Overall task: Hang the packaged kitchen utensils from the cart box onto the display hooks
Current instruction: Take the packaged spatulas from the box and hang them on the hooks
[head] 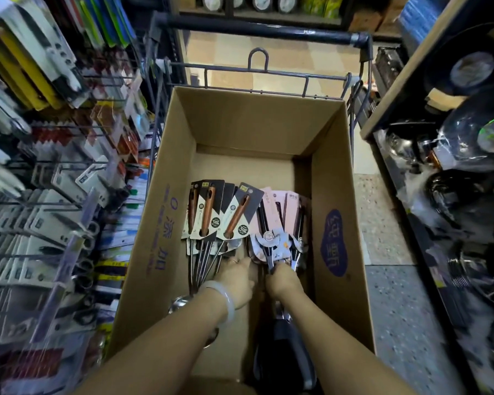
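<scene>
An open cardboard box (166, 212) sits in a wire cart (257, 71). Inside lie wood-handled utensils on black-and-cream cards (211, 212) at the left and pink-carded utensils (280, 220) at the right. Both my arms reach down into the box. My right hand (283, 280) is closed around the metal stem of a pink-carded utensil. My left hand (237, 277), with a pale bangle on its wrist, rests beside it at the lower ends of the packages; its fingertips are hidden, and I cannot tell whether it holds anything.
Display hooks (69, 206) loaded with carded kitchen tools fill the left side. A shelf with dark wrapped pans (468, 155) runs along the right. A dark ladle-like utensil (285, 349) lies at the box's near end. Tiled floor shows beyond the cart.
</scene>
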Demonstrator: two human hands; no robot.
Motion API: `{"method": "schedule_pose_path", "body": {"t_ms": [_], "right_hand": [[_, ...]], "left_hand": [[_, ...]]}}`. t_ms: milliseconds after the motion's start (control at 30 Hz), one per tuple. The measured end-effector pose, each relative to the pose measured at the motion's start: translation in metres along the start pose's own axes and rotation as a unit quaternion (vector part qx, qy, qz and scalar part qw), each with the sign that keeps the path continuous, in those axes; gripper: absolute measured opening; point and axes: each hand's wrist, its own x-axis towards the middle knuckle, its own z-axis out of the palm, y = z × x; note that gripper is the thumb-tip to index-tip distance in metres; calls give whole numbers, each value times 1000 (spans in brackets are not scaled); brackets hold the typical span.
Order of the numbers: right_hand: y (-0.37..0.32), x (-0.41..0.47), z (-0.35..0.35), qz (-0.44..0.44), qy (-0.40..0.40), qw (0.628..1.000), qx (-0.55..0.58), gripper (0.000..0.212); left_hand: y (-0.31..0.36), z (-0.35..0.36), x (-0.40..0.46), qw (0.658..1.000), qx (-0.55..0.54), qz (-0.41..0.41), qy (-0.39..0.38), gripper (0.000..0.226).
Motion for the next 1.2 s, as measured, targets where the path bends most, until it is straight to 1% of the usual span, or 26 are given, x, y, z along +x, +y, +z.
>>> {"method": "schedule_pose_path", "body": {"t_ms": [100, 133, 167, 233, 300, 367, 400, 500, 567, 600, 667, 733, 800, 867, 933, 1000, 1033, 1067, 1100, 1167, 1200], "right_hand": [[7, -10, -4, 1, 15, 995, 97, 6], [9, -14, -6, -8, 20, 990, 136, 10], [12, -19, -7, -18, 18, 983, 183, 19], [15, -32, -9, -33, -1, 957, 287, 30], [12, -45, -13, -49, -20, 927, 372, 27], [6, -54, -20, -71, -20, 910, 408, 23], [4, -56, -24, -86, -9, 911, 403, 24], [-4, -57, -37, -135, 19, 911, 388, 36], [-10, -57, -45, -164, 29, 912, 375, 36], [-13, -56, -48, -178, 31, 915, 362, 33], [-18, -55, -54, -198, 20, 918, 342, 31], [-21, -54, -58, -208, -8, 922, 326, 28], [-23, -53, -59, -207, -33, 928, 307, 19], [-24, -52, -55, -203, -48, 931, 300, 20], [-26, -52, -49, -199, -62, 921, 330, 20], [-24, -53, -44, -170, -75, 894, 408, 20], [-22, -52, -43, -143, -67, 879, 450, 20], [-18, -49, -42, -112, -35, 875, 469, 19], [-11, -44, -40, -74, 15, 887, 456, 20], [3, -33, -38, 7, 108, 924, 368, 17], [10, -29, -38, 34, 119, 942, 313, 13]], "left_hand": [[7, -1, -2, 999, -38, -3, 8, 39], [11, -2, -3, 998, -58, -4, 17, 38], [16, -3, -3, 996, -84, -3, 26, 38], [27, -3, -1, 989, -142, -1, 38, 37], [38, -3, 0, 972, -231, -14, 35, 38], [47, -4, -1, 940, -339, -30, 29, 39], [50, -5, -2, 930, -364, -33, 37, 39], [53, -10, -3, 922, -378, -46, 76, 38], [54, -18, -3, 908, -406, -69, 80, 36], [54, -22, -3, 899, -425, -74, 68, 34], [52, -29, -5, 880, -467, -67, 44, 28], [47, -35, -6, 858, -508, -59, 42, 16], [41, -37, -8, 846, -528, -53, 44, 20], [37, -38, -9, 832, -551, -56, 48, 21], [34, -37, -9, 821, -565, -57, 60, 19], [32, -39, -11, 813, -575, -57, 73, 19], [30, -40, -12, 805, -586, -59, 77, 20], [29, -42, -13, 796, -596, -63, 82, 22], [26, -43, -14, 793, -600, -65, 89, 24], [18, -43, -14, 802, -585, -70, 94, 22], [14, -41, -14, 808, -578, -74, 89, 20]]}}
